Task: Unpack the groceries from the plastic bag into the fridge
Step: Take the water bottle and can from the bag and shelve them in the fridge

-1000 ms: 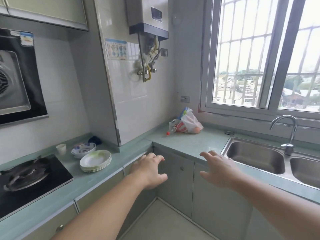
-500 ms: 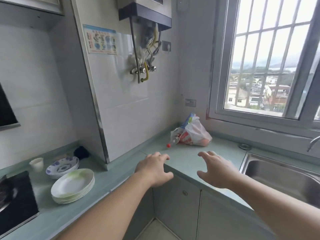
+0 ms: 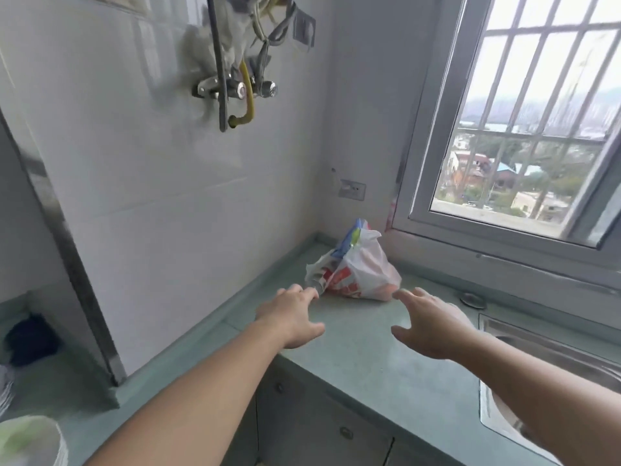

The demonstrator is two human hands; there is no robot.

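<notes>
A translucent white plastic bag (image 3: 361,272) with red print and groceries inside lies in the corner of the green countertop (image 3: 376,358), under the window. A blue and green packet pokes out of its top. My left hand (image 3: 290,317) is stretched over the counter with fingers apart, its fingertips close to the bag's left end. My right hand (image 3: 426,326) is open too, just in front of the bag's right side. Neither hand holds anything. No fridge is in view.
A steel sink (image 3: 551,358) lies at the right, with a round drain plug (image 3: 472,299) behind it. Water-heater pipes (image 3: 235,89) hang on the tiled wall above. A stack of plates (image 3: 30,442) sits at the bottom left, a dark cloth (image 3: 32,339) behind it.
The view has closed in on the counter corner. Both hands have moved forward over the counter towards the bag, which has not moved.
</notes>
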